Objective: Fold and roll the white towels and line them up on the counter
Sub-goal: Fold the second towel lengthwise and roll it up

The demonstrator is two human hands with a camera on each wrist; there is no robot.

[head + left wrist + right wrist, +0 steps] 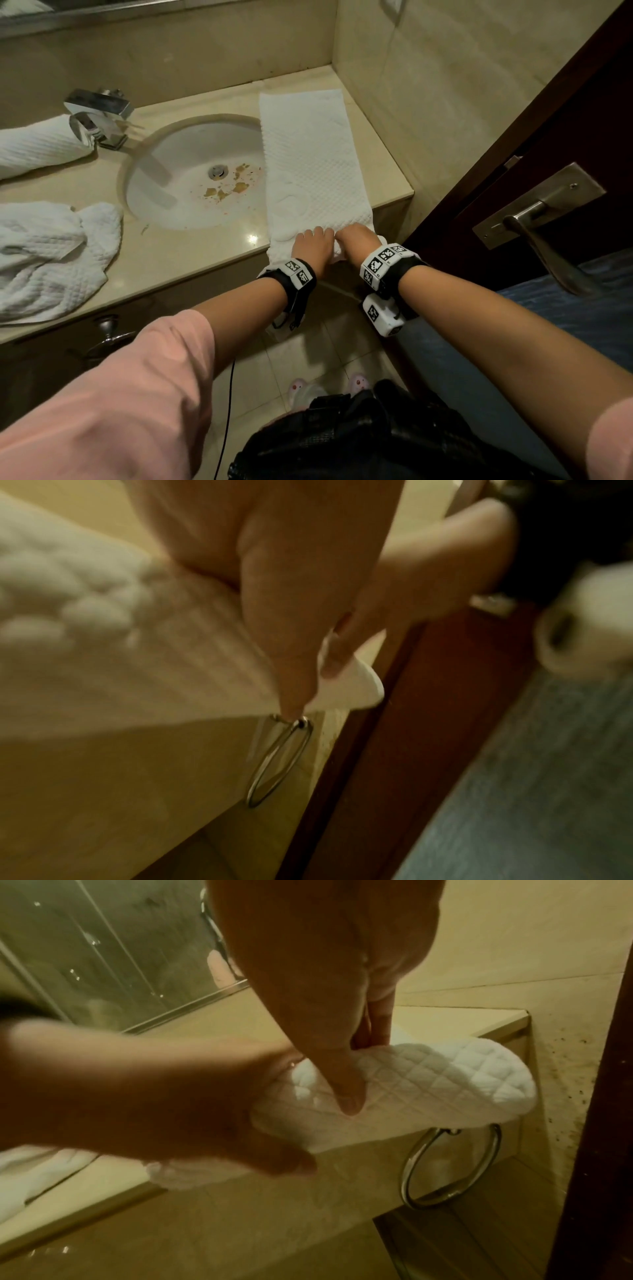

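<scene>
White quilted cotton fills the middle of the scene: a long folded towel (308,161) lies flat on the beige counter (191,253), running away from the fingers toward the back wall, its left edge lapping the rim of the sink (185,178). Its near end sits at the counter's front edge, and both hands are on it there, side by side and touching. The left hand (313,245) has its fingers curled over the towel's end. The right hand (359,238) does the same, and the right wrist view shows its thumb (346,1093) pressed into the quilted roll while the fingers tuck behind it, so the near end is bunched into the start of a roll under both grips.

Three white towels can be counted. Besides the one being held, a rolled towel (41,145) lies well to the left of the fingers, beside the chrome tap (99,116), and a crumpled towel (51,253) lies nearer the front edge, also left of the sink.

No brand name or readable lettering shows anywhere. The only printed marks are the black-and-white square code patterns on the two wristbands (385,260), which carry no legible words.

Just below the fingers, on the cabinet front, hangs one metal towel ring (452,1164). To the right of the hands is a dark wooden door with one lever handle (534,236). The sink basin has brownish flakes around its drain (218,171).
</scene>
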